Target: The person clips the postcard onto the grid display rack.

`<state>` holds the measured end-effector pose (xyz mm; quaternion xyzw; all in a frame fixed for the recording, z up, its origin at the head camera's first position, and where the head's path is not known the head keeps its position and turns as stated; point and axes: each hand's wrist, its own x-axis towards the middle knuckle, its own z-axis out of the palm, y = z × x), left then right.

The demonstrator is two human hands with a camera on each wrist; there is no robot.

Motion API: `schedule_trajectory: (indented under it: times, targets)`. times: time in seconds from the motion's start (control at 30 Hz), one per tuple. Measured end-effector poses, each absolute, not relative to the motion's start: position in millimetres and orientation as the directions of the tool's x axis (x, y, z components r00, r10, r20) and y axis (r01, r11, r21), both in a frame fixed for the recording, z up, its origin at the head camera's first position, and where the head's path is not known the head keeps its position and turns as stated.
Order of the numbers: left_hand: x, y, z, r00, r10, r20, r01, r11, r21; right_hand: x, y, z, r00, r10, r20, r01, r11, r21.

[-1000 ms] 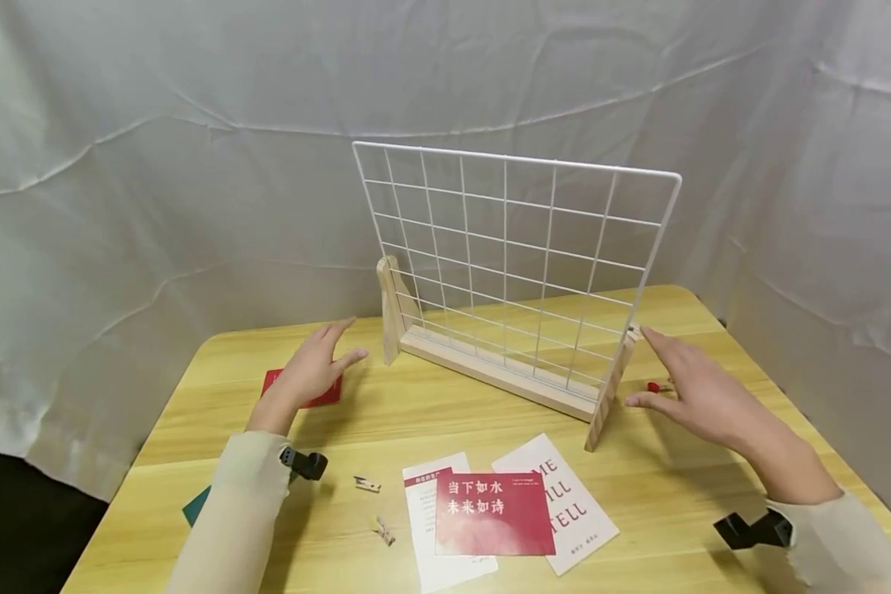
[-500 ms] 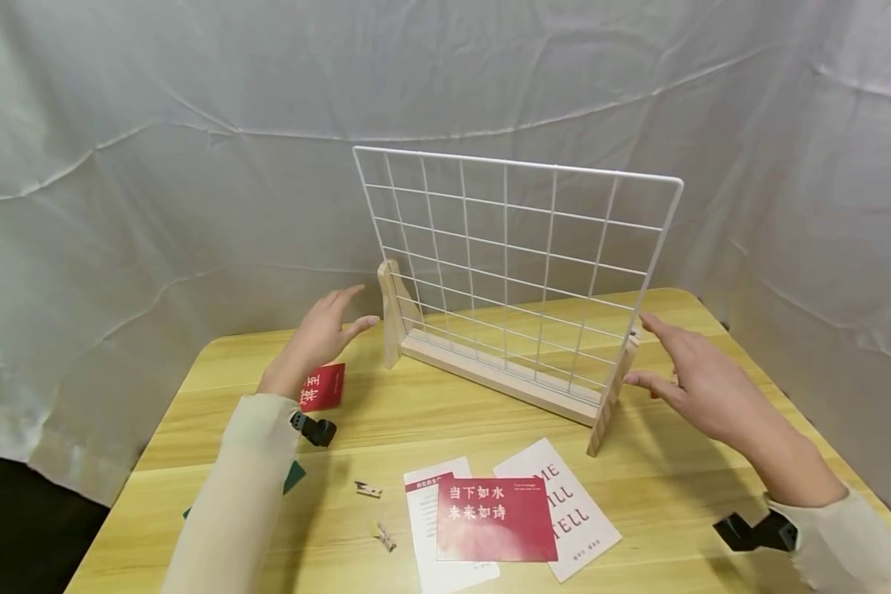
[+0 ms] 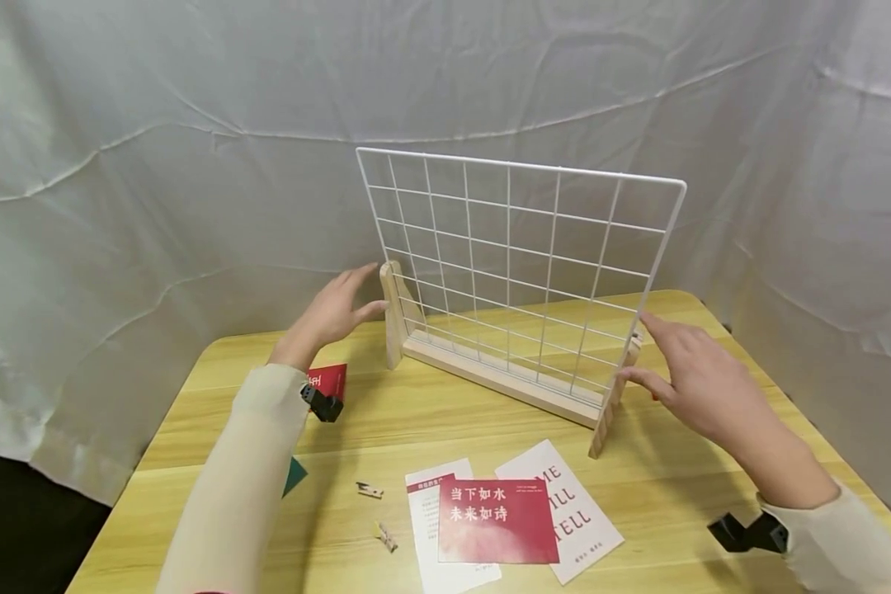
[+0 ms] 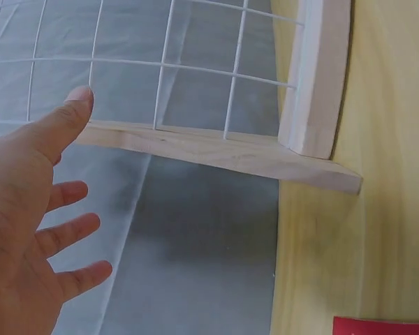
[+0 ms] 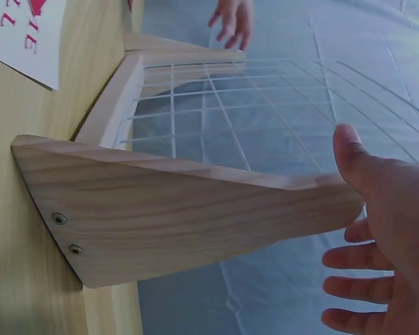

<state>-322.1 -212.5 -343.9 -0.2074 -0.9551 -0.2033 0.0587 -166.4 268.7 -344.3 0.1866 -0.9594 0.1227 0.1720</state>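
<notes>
A white wire grid (image 3: 520, 247) stands upright in a wooden stand on the table. My left hand (image 3: 332, 309) is at the stand's left side panel (image 3: 393, 330), thumb and fingers spread apart on either side of its upper end. At the opposite end, my right hand (image 3: 701, 379) has its thumb before the right side panel (image 5: 181, 216) and its fingers stretched out behind it. Both hands have straight fingers and grip nothing. Whether either one touches the wood I cannot tell.
A magenta card (image 3: 497, 540) overlaps two white printed cards at the front. Two small clothespins (image 3: 370, 490) lie to their left. A red card (image 3: 334, 378) and a green card (image 3: 294, 476) are partly hidden by my left arm. A pale curtain (image 3: 267, 190) hangs behind the table.
My left hand has moved right and away from me, up to the stand's left side panel. The right hand has shifted slightly left, closer to the right panel. The stand stays in place.
</notes>
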Motion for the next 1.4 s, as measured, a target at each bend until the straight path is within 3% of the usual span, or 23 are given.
schedule_trajectory:
  times: [0.63,0.9,1.23,1.4]
  targets:
    - [-345,-195,-332,-0.916,0.36,0.176,0.401,0.815,0.418,-171,252,-353,-0.739,-0.323,0.591,-0.442,0.894,-0.065]
    - [-342,-200,-333,-0.909,0.366,0.2,0.415,0.838,0.355,-173,250,-352,-0.715,-0.332,0.615,-0.463,0.884,-0.061]
    - [-332,-209,-334,-0.891,0.403,0.207,0.447,0.855,0.262,-177,252,-351,-0.733,-0.327,0.596,-0.444,0.894,-0.055]
    - [-325,-214,-334,-0.866,0.436,0.247,0.487,0.847,0.212,-179,253,-353,-0.706,-0.344,0.62,-0.456,0.89,-0.026]
